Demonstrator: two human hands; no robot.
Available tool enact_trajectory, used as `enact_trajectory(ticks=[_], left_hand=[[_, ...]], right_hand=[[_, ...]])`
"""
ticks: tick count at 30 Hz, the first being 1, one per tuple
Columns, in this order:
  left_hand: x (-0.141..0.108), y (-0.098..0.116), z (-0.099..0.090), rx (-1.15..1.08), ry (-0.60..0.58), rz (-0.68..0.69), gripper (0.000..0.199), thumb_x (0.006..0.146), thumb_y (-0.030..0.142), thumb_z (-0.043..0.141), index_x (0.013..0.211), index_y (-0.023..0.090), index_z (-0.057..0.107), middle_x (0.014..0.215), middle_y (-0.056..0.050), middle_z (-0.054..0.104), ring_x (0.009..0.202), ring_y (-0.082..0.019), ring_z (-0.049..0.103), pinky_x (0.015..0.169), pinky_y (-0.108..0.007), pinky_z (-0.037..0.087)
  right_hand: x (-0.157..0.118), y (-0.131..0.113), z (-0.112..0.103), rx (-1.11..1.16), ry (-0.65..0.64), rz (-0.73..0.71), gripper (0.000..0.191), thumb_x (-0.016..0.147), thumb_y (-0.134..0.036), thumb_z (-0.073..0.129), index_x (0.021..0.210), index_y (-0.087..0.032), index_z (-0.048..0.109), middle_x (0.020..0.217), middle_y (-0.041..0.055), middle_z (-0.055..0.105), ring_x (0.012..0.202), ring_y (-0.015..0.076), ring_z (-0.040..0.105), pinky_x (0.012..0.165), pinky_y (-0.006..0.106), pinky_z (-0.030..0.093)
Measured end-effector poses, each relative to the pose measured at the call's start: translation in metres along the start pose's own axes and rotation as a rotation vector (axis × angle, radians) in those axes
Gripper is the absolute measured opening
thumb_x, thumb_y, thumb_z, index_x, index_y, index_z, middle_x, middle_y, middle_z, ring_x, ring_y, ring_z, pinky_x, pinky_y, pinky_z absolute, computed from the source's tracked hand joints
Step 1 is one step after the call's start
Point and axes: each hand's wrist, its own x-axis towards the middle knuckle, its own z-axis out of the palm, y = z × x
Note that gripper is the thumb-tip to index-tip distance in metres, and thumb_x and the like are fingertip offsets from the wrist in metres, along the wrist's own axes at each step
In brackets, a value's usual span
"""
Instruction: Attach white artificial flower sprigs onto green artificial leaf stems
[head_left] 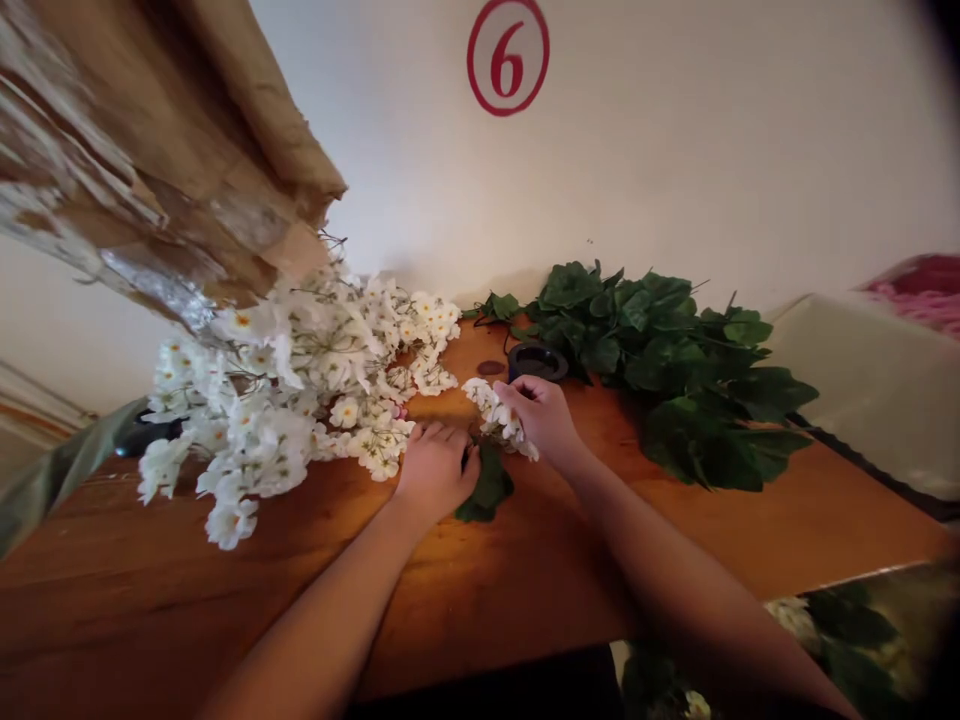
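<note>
My right hand (538, 412) pinches a small sprig of white artificial flowers (491, 408) above the table. Just left of it, my left hand (439, 465) is closed, thumb against the curled fingers. A dark green artificial leaf (486, 487) emerges from beneath that thumb; its stem is hidden by the hand. Beside the left fingertips lies a large heap of white flower sprays (277, 400) with yellow-orange centres. To the right of the right hand spreads a pile of green leaf sprigs (645, 340).
A black roll of tape (537, 362) lies behind my right hand on the wooden table (420, 610). Brown wrapping paper and clear plastic (225, 150) lean over the flowers at upper left. A pale box-like object (870, 380) stands at right. More flowers and leaves (847, 620) show below the table edge.
</note>
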Motion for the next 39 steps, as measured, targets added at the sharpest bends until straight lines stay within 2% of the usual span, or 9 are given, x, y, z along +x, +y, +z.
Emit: enact_trajectory(ticks=[4, 15, 19, 23, 29, 34, 39], left_hand=[[0.001, -0.001, 0.001, -0.007, 0.011, 0.022, 0.02, 0.09, 0.029, 0.05, 0.078, 0.019, 0.061, 0.079, -0.008, 0.066, 0.085, -0.025, 0.059, 0.082, -0.042, 0.037], [0.003, -0.001, 0.002, -0.032, 0.047, 0.122, 0.019, 0.089, 0.027, 0.05, 0.074, 0.019, 0.058, 0.076, -0.004, 0.066, 0.081, -0.022, 0.06, 0.082, -0.04, 0.039], [0.002, -0.002, 0.003, -0.003, 0.043, 0.122, 0.023, 0.09, 0.028, 0.049, 0.074, 0.019, 0.061, 0.074, -0.006, 0.065, 0.078, -0.024, 0.061, 0.079, -0.04, 0.041], [0.0, -0.003, 0.004, 0.007, 0.052, 0.137, 0.026, 0.093, 0.029, 0.046, 0.078, 0.019, 0.065, 0.079, -0.008, 0.068, 0.085, -0.026, 0.063, 0.082, -0.041, 0.042], [-0.001, -0.001, 0.0, -0.048, -0.009, 0.085, 0.025, 0.094, 0.029, 0.045, 0.076, 0.02, 0.061, 0.072, -0.005, 0.064, 0.075, -0.022, 0.061, 0.073, -0.035, 0.042], [-0.002, 0.0, 0.0, -0.09, -0.024, 0.02, 0.027, 0.095, 0.032, 0.043, 0.076, 0.021, 0.059, 0.069, -0.003, 0.06, 0.066, -0.019, 0.057, 0.065, -0.032, 0.038], [-0.002, -0.002, 0.004, -0.224, -0.029, 0.016, 0.026, 0.095, 0.032, 0.044, 0.077, 0.021, 0.059, 0.068, -0.003, 0.059, 0.065, -0.017, 0.056, 0.064, -0.03, 0.039]], right_hand=[[0.003, 0.009, -0.004, -0.072, 0.004, -0.006, 0.038, 0.08, -0.047, 0.066, 0.057, -0.02, 0.054, 0.05, -0.004, 0.047, 0.047, 0.0096, 0.04, 0.046, 0.022, 0.031], [0.003, 0.014, -0.007, -0.081, 0.021, 0.042, 0.037, 0.08, -0.048, 0.066, 0.06, -0.019, 0.055, 0.052, -0.0045, 0.045, 0.049, 0.0088, 0.038, 0.047, 0.022, 0.029], [0.004, 0.013, -0.007, -0.105, 0.024, 0.053, 0.037, 0.08, -0.047, 0.067, 0.059, -0.019, 0.055, 0.051, -0.0042, 0.045, 0.048, 0.009, 0.038, 0.046, 0.023, 0.027], [0.003, 0.009, -0.007, -0.086, 0.005, 0.09, 0.037, 0.078, -0.048, 0.067, 0.06, -0.019, 0.055, 0.051, -0.0042, 0.047, 0.047, 0.009, 0.039, 0.045, 0.022, 0.028], [0.001, 0.012, -0.005, -0.016, -0.016, 0.108, 0.038, 0.078, -0.05, 0.068, 0.061, -0.019, 0.053, 0.048, -0.0053, 0.044, 0.044, 0.008, 0.036, 0.042, 0.022, 0.026], [0.0, 0.012, -0.004, -0.074, -0.015, 0.079, 0.037, 0.08, -0.049, 0.066, 0.061, -0.019, 0.053, 0.051, -0.0048, 0.045, 0.046, 0.0087, 0.038, 0.044, 0.021, 0.028], [-0.002, 0.011, -0.004, -0.066, -0.026, 0.095, 0.038, 0.08, -0.051, 0.064, 0.062, -0.02, 0.052, 0.048, -0.0056, 0.044, 0.045, 0.0093, 0.038, 0.044, 0.022, 0.029]])
